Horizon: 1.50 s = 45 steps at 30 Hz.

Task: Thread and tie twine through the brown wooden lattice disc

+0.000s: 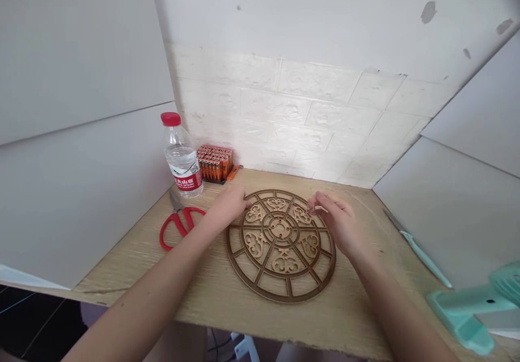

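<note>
A round wooden openwork panel (290, 290) lies flat on the table, with spokes, a centre hub and pale scroll-shaped pieces (285, 263) set between the spokes. My left hand (231, 204) is at the panel's upper left rim, fingers curled. Its thumb tip reaches the rim, while most of its fingers are hidden behind the hand. Over the upper right rim, my right hand (338, 214) is closed in a pinch. Something small and thin shows at its fingertips, too blurred to name.
Red-handled scissors (175, 225) lie left of the panel. Behind them stand a water bottle (182, 164) and a block of orange batteries (215, 162). At right are a knife with a mint handle (426, 258) and a mint-green stand (463, 316). White walls enclose the table (227, 313).
</note>
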{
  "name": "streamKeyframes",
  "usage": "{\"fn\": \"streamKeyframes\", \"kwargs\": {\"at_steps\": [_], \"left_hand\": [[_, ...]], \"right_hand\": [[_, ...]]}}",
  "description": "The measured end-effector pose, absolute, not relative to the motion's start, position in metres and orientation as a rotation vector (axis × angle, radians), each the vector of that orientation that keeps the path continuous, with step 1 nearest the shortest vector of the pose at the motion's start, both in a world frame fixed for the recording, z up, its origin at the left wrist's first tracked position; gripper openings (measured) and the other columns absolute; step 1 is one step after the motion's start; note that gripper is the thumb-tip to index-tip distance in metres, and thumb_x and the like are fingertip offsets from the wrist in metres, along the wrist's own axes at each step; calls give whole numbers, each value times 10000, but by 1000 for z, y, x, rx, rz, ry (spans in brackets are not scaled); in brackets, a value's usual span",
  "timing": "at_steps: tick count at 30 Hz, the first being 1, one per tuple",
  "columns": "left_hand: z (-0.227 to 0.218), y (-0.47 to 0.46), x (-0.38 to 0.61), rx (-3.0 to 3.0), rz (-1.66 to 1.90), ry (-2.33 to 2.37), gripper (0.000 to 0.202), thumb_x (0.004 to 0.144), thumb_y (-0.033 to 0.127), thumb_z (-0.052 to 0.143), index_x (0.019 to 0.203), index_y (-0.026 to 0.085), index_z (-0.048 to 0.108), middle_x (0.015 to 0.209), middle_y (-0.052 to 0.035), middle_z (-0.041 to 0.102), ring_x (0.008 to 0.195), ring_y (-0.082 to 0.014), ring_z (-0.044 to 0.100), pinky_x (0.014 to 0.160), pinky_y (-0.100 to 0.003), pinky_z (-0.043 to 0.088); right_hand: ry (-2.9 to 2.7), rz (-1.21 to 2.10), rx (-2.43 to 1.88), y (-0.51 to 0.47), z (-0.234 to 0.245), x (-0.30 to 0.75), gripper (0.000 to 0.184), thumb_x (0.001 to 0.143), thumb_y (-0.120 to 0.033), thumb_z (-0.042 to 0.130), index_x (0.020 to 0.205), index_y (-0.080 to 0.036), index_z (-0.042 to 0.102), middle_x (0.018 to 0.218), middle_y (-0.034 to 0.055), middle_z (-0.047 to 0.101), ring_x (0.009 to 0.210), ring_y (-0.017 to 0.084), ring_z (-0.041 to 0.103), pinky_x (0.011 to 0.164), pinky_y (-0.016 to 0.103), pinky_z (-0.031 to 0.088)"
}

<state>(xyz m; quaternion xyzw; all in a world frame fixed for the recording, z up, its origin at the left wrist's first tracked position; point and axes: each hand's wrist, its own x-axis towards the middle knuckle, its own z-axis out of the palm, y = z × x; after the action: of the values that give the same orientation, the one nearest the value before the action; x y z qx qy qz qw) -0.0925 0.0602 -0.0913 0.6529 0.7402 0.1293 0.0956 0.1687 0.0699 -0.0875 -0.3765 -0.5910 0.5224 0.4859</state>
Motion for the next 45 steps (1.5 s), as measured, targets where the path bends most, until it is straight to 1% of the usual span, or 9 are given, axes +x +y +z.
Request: {"fn": "streamKeyframes", "kwargs": {"at_steps": [6,12,17,21,25,28,31,38,45], "left_hand": [[-91,62,-96,1893,417,2184,197,740,308,644,854,148,654,921,-133,685,847,-254,626,665,-301,421],[-89,63,-98,1919,457,2156,121,755,213,605,819,127,660,892,-113,679,829,-198,615,736,-307,446],[-89,63,-97,1972,478,2067,58,714,148,576,677,142,620,752,-85,648,761,-191,590,725,-302,422],[-87,66,-100,1926,579,1984,124,682,148,566,562,168,541,657,-64,603,712,-202,576,686,-296,394],[-77,66,-101,1764,765,1855,62,713,225,575,698,169,552,727,-45,618,684,-181,575,637,-277,406],[-69,64,-98,1572,914,1705,159,763,315,553,805,161,553,836,-55,636,693,-164,595,598,-259,434],[-64,63,-92,1380,1052,1507,240,777,376,552,859,151,576,965,-72,641,762,-152,612,642,-251,473],[-59,57,-76,1082,1185,1019,327,730,411,608,936,159,631,925,-79,683,801,-185,641,721,-306,510],[-58,50,-66,861,1144,757,354,738,297,496,1021,136,636,842,-95,693,720,-208,642,659,-342,516]], "right_hand": [[-1645,1100,-1101,69,-99,157,370,818,-551,524,758,-207,647,842,40,645,839,208,573,783,317,448],[-1768,1028,-1095,67,-106,149,396,867,-544,444,823,-204,643,888,34,659,863,209,582,771,304,441],[-1806,1002,-1095,66,-110,146,391,876,-538,446,822,-200,636,858,26,653,824,196,575,745,293,433],[-1808,1003,-1082,64,-105,147,397,892,-528,430,853,-205,657,924,35,662,896,203,582,802,307,435],[-1790,1063,-1049,60,-95,150,431,908,-527,402,948,-214,695,1027,42,653,979,208,578,860,321,439],[-1825,1067,-995,59,-89,152,395,896,-512,447,992,-224,701,1097,47,633,1026,205,569,893,322,439],[-1839,1074,-928,59,-87,153,329,872,-480,519,1005,-239,699,1121,44,630,1071,200,562,926,319,432],[-1601,1222,-945,66,-93,159,296,830,-467,596,1005,-251,698,1107,27,673,1053,192,586,927,326,434],[-1386,1312,-817,75,-94,165,298,839,-410,615,1097,-272,671,1047,14,667,914,138,573,754,250,435]]}}
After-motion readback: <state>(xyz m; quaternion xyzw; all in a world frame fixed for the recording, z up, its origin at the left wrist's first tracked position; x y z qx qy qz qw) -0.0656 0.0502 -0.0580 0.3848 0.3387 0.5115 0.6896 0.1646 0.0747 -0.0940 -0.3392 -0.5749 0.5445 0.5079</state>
